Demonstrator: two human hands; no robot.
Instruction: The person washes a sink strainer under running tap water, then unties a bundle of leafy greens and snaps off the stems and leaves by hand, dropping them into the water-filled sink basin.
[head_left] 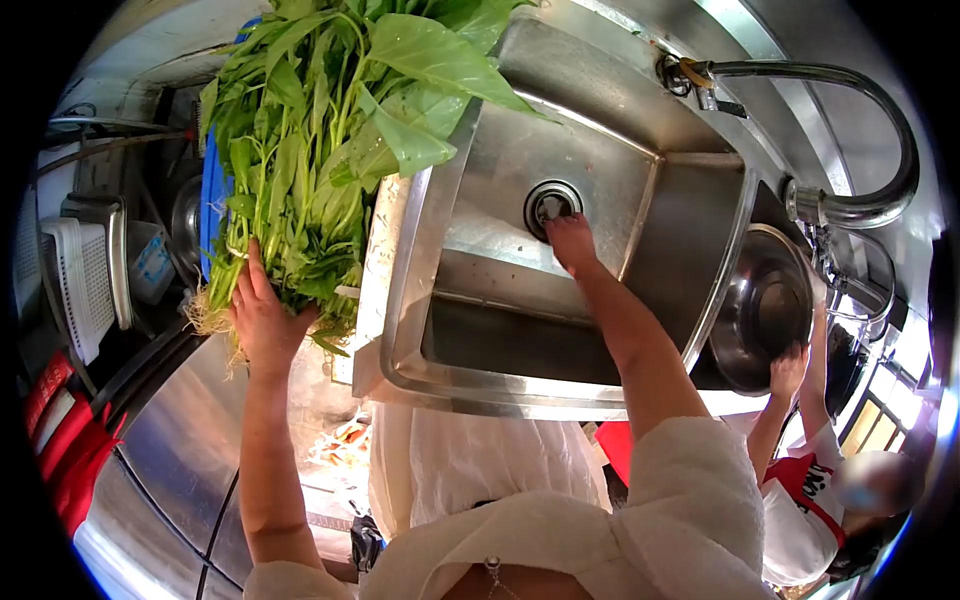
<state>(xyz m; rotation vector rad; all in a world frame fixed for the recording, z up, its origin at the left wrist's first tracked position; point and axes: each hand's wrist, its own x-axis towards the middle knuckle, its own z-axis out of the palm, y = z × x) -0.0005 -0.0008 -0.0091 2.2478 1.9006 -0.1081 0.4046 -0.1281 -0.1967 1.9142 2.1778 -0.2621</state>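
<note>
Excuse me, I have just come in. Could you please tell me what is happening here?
Beside a rectangular stainless-steel sink, the left hand rests against leafy green vegetables with pale, stringy roots. The right hand is at the sink's round metal drain; whether it grips anything is unclear. Off to the right, a co-worker's hand touches a round steel basin.

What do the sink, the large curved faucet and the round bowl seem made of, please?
Sink: probably stainless steel, satin grey with soft reflections.
Large curved faucet: likely chromed or polished metal, given its bright, mirror-like highlights.
Round bowl: apparently shiny metal, showing curved reflections; exact metal unclear.
</note>
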